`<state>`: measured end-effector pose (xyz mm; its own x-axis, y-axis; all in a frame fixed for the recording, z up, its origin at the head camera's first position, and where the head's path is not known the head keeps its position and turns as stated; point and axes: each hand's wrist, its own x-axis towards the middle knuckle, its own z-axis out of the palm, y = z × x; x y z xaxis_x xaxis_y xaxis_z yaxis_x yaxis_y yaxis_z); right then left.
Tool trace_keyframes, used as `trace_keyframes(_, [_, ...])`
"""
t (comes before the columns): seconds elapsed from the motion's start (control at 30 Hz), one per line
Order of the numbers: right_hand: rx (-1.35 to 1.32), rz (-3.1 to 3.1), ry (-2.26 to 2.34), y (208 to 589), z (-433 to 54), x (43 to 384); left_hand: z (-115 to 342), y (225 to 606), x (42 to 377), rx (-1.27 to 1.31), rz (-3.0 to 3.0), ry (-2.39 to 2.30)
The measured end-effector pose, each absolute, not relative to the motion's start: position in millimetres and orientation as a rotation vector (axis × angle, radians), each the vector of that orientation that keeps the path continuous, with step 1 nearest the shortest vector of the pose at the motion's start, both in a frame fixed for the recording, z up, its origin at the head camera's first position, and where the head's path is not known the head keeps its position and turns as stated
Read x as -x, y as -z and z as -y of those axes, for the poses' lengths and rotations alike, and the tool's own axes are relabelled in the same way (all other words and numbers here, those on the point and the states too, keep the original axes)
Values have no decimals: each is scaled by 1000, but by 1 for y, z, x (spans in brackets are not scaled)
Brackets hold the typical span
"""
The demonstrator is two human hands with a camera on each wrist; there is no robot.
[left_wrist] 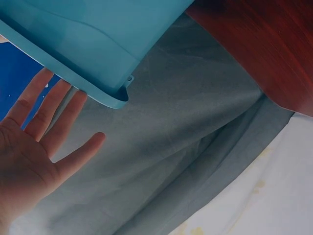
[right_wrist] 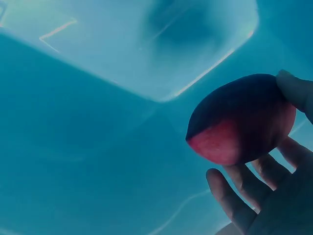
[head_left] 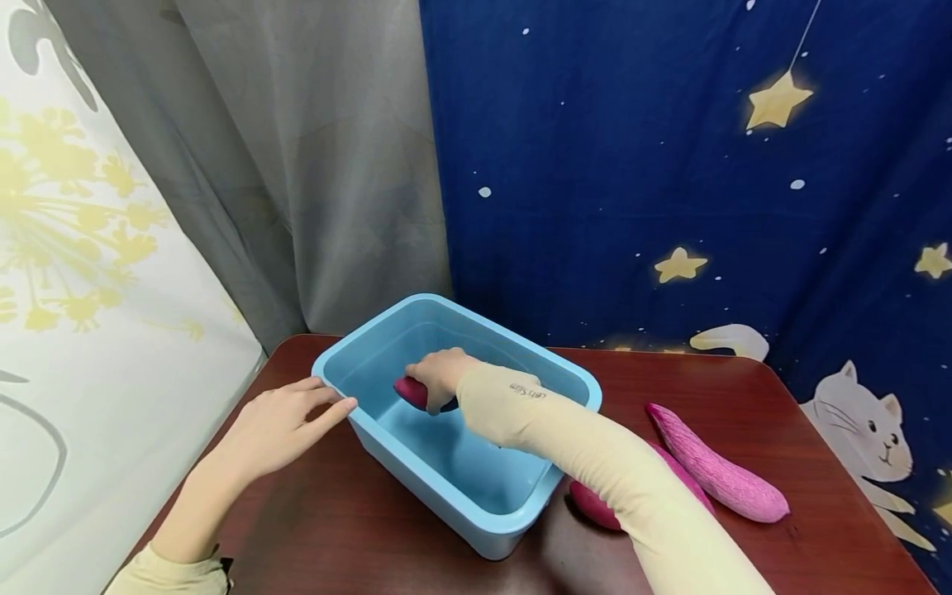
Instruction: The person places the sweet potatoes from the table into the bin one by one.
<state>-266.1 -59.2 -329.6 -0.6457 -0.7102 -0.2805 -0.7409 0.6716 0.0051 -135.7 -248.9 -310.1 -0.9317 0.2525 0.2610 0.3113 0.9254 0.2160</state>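
Note:
My right hand reaches down inside a light blue plastic bin. It holds a smooth, dark magenta oval, fruit-like thing with a pointed end. In the right wrist view, thumb and fingers grip this oval from opposite sides, over the bin's inside. My left hand is at the bin's left rim, fingers spread and fairly straight. In the left wrist view, its fingertips meet the rim edge while the thumb stands apart from it.
Right of the bin on the dark red wooden table lies a long pink, textured vegetable-like thing. Beside it, magenta rounded shapes show on both sides of my right sleeve, partly hidden by it. Grey and blue star-patterned curtains hang behind the table.

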Motion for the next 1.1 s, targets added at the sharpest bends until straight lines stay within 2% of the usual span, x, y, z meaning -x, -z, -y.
trace_keyframes(0.3, [1132, -2571, -116, 342, 60, 264, 247, 310, 135, 401, 2872, 394])
trace_keyframes(0.47, [958, -2552, 53, 345, 57, 255, 247, 310, 135, 413, 2863, 387])
trace_keyframes(0.7, [575, -2503, 354, 336, 44, 236, 247, 310, 136, 428, 2858, 374])
trace_keyframes(1.1, [375, -2535, 356, 318, 35, 211, 248, 310, 137, 414, 2857, 367])
